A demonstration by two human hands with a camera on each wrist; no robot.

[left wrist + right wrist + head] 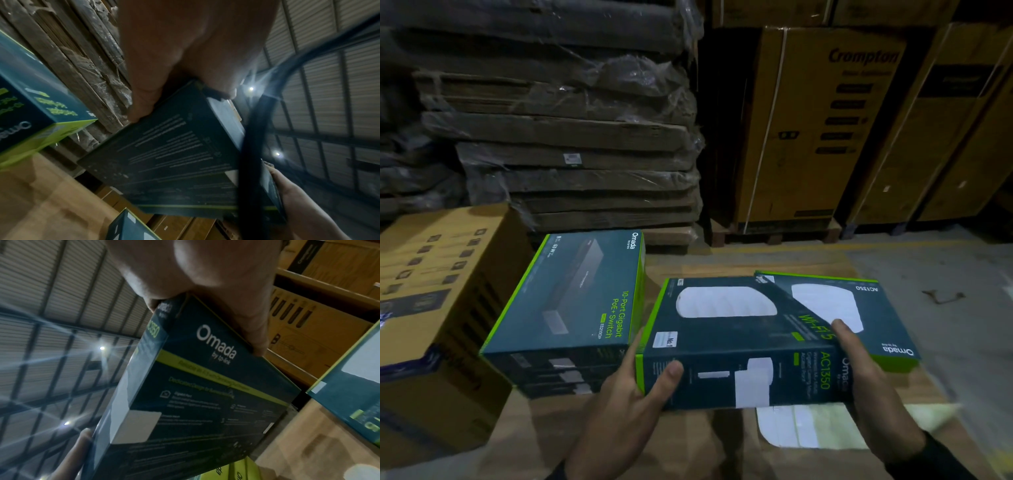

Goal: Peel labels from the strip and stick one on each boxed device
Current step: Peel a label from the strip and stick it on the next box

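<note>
Both hands hold a dark teal AC1350 access-point box (pixel 729 342) lifted above the cardboard surface. My left hand (pixel 640 387) grips its near left corner, thumb on the front side. My right hand (pixel 859 373) grips the right end, thumb on top. The left wrist view shows the box underside (pixel 174 162); the right wrist view shows its Omada-printed face (pixel 205 386). A second AC1350 box (pixel 859 308) lies behind, partly under the held one. A white label strip (pixel 808 428) lies on the surface beneath the box.
A stack of Omada PoE switch boxes (pixel 571 301) stands to the left. A brown carton (pixel 431 291) sits at far left. Wrapped flat cardboard stacks (pixel 571 137) and tall Crompton cartons (pixel 825 130) rise behind. Grey floor (pixel 962 308) lies to the right.
</note>
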